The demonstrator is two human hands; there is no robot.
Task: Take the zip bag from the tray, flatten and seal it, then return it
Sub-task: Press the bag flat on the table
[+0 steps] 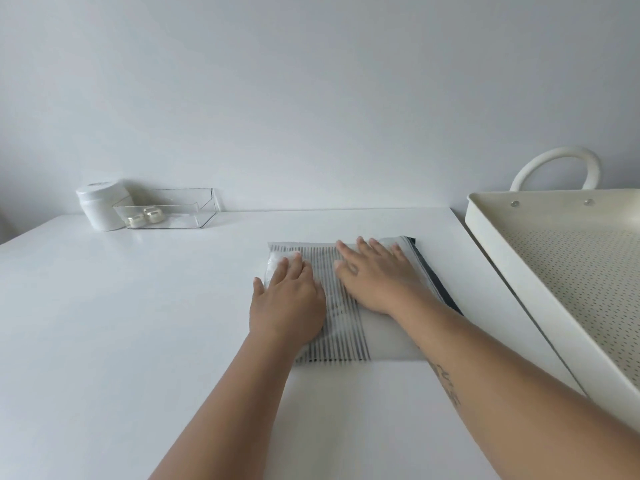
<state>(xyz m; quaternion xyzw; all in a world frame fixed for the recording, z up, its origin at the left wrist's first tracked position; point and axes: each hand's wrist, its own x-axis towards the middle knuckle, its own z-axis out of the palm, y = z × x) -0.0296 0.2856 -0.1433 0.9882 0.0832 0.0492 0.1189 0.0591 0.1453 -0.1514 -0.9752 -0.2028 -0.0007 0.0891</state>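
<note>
The zip bag (346,337) lies flat on the white table, frosted with black stripes across its middle and a dark zip strip along its right edge. My left hand (289,303) presses palm-down on the bag's left part, fingers together. On the bag's right part my right hand (375,273) lies flat with its fingers spread, close to the zip strip. Neither hand grips anything. The cream perforated tray (502,244) stands to the right of the bag, beside the table.
A white arched handle (554,161) rises behind the tray. At the table's far left stand a white jar (100,206) and a clear plastic box (173,207) with two small round items inside. A pale wall lies behind.
</note>
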